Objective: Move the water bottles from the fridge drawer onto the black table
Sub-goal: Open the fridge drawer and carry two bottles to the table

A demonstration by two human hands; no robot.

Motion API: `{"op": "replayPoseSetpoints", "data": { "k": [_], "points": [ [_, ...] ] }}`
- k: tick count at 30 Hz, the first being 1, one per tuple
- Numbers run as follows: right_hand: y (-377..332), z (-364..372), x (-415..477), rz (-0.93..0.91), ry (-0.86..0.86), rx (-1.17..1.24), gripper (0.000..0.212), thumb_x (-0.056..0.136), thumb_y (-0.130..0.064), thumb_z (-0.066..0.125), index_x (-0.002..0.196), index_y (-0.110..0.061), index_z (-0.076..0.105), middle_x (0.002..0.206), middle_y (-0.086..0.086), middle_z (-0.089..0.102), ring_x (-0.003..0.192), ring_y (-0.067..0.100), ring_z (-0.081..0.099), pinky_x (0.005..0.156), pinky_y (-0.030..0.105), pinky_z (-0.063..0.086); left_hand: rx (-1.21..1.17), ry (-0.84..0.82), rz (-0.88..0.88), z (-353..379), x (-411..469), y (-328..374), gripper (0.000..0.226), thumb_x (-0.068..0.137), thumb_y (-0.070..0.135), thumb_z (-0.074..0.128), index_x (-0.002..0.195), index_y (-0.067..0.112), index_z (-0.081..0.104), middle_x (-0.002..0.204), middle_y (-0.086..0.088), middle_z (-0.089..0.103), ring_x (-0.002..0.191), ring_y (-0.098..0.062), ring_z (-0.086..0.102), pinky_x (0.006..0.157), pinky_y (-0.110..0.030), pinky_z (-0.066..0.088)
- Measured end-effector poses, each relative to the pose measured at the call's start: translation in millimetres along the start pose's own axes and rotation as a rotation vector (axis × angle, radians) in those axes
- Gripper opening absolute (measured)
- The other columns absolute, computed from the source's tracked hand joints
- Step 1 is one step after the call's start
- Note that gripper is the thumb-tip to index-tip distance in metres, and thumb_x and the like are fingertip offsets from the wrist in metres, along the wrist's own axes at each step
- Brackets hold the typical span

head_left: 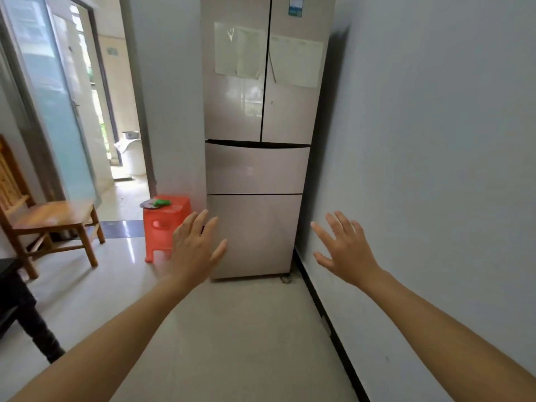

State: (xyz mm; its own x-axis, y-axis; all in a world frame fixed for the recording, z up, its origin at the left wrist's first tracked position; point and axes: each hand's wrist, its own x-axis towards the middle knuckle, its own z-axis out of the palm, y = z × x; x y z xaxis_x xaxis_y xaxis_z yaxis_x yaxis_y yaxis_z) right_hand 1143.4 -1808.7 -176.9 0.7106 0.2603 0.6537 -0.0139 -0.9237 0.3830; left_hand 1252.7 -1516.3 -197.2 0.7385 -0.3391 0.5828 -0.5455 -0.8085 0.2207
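The left grip (197, 248) and the right grip (345, 250) are spread apart and empty, before the closed fridge drawers (256, 169); the water bottles are not visible, presumably inside; probably cold, slippery, rather heavy, so hold each around its middle.

Both hands (197, 250) (345, 253), fingers (322, 232) spread, face the closed fridge (258, 169).

Black table (17, 303) partly beyond left edge.

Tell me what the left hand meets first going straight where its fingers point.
The left hand would likely meet the closed bottom drawer of the tall beige fridge, near its left edge; depth is unclear.
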Motion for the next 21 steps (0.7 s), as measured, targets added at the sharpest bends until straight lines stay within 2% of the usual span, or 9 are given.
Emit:
{"op": "replayPoseSetpoints", "data": {
  "k": [2, 6, 10, 15, 21],
  "points": [
    [17, 21, 13, 0.003, 0.004, 0.041, 0.069, 0.065, -0.041, 0.075, 0.121, -0.015, 0.045, 0.115, 0.021, 0.059, 0.114, 0.034, 0.039, 0.076, 0.049, 0.051, 0.009, 0.004, -0.027, 9, 16, 2, 0.055, 0.083, 0.045, 0.037, 0.117, 0.005, 0.054, 0.126, -0.020, 0.054, 0.117, -0.040, 0.047, 0.090, -0.055, 0.042],
    [31, 72, 38, -0.019, -0.041, 0.126, 0.071, 0.063, -0.043, 0.077, 0.121, -0.016, 0.044, 0.116, 0.020, 0.060, 0.115, 0.036, 0.048, 0.076, 0.047, 0.051, 0.041, -0.014, -0.118, 31, 35, -6, 0.058, 0.082, 0.046, 0.037, 0.115, 0.003, 0.057, 0.123, -0.022, 0.057, 0.115, -0.043, 0.051, 0.087, -0.057, 0.044],
    [28, 127, 65, -0.070, -0.058, 0.198, 0.073, 0.062, -0.043, 0.078, 0.122, -0.018, 0.044, 0.117, 0.018, 0.060, 0.116, 0.033, 0.044, 0.078, 0.047, 0.051, 0.101, -0.038, -0.220, 49, 54, -27, 0.062, 0.081, 0.049, 0.034, 0.115, 0.003, 0.059, 0.123, -0.022, 0.057, 0.115, -0.044, 0.052, 0.088, -0.057, 0.043],
    [16, 193, 119, -0.131, -0.071, 0.228, 0.078, 0.056, -0.044, 0.081, 0.120, -0.019, 0.045, 0.114, 0.018, 0.063, 0.108, 0.036, 0.059, 0.076, 0.048, 0.052, 0.140, -0.027, -0.314, 78, 89, -68, 0.067, 0.079, 0.051, 0.031, 0.116, 0.002, 0.059, 0.125, -0.022, 0.056, 0.116, -0.045, 0.050, 0.086, -0.059, 0.044],
    [26, 269, 198, -0.181, -0.089, 0.234, 0.078, 0.056, -0.044, 0.081, 0.120, -0.019, 0.044, 0.115, 0.019, 0.062, 0.108, 0.036, 0.060, 0.077, 0.049, 0.052, 0.109, -0.008, -0.403, 130, 165, -119, 0.076, 0.078, 0.058, 0.023, 0.124, 0.006, 0.054, 0.134, -0.019, 0.050, 0.126, -0.040, 0.042, 0.098, -0.057, 0.035]
  ]
}}
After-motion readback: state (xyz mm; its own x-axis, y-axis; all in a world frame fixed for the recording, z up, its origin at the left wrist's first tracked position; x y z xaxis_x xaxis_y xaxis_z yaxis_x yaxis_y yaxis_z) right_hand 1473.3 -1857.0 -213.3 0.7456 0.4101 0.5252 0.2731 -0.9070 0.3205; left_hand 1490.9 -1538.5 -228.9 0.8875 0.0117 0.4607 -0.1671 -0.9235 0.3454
